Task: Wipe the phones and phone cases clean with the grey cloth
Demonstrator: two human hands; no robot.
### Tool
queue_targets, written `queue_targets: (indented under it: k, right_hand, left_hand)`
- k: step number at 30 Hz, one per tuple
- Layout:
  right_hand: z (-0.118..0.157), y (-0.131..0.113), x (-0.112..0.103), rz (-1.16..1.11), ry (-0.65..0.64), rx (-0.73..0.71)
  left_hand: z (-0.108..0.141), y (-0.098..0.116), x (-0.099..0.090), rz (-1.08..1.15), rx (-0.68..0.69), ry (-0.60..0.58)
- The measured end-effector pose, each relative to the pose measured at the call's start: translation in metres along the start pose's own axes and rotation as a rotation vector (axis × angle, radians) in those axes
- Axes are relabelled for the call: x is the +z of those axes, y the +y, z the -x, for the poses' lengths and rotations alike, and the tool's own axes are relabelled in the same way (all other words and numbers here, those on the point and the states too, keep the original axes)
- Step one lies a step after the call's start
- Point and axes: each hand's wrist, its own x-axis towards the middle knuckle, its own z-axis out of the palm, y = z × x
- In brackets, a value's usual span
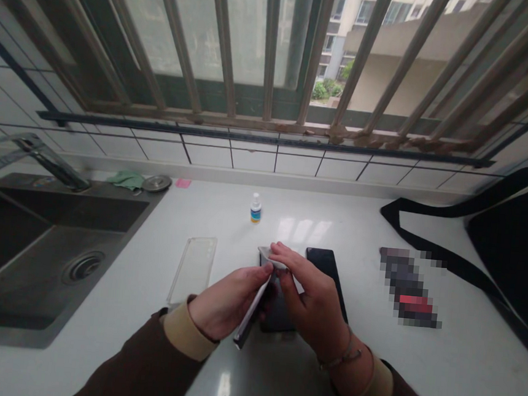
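Note:
My left hand [234, 300] is closed around a phone [247, 326], which is tilted up and seen nearly edge-on. My right hand [311, 294] is closed on a thin white cloth [270, 255], pressing it against the phone's top end with bent fingers. A dark flat slab [278, 319] shows below the hands, partly hidden. Behind my right hand a black phone [323, 262] lies on the counter, partly covered. Left of my hands lies a clear phone case [193, 269]. Beyond them stands a small white spray bottle [255, 209] with a blue and yellow label.
A steel sink [48, 336] with a faucet [58, 164] is at left. A green cloth [127, 179], a round metal drain cover [157, 183] and a pink piece [183, 183] lie near its back corner. On the right are a pixelated item [408, 288] and a black strapped bag [514, 244].

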Motion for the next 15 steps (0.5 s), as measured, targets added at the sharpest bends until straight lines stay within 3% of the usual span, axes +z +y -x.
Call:
queue_targets:
  k: [3, 8, 11, 15]
  right_hand:
    - [0.0, 0.003, 0.001, 0.049, -0.029, -0.021]
    - [0.0, 0.003, 0.001, 0.07, -0.161, -0.135]
    - [0.001, 0.0, 0.001, 0.049, -0.224, -0.198]
    - [0.002, -0.006, 0.0, 0.029, -0.299, -0.297]
  left_hand:
    - [-0.001, 0.001, 0.003, 0.135, -0.081, 0.038]
    - [-0.001, 0.007, 0.015, 0.386, -0.074, -0.068]
    - [0.001, 0.012, 0.02, 0.442, -0.047, -0.023]
    - [0.004, 0.014, 0.02, 0.44, -0.119, 0.019]
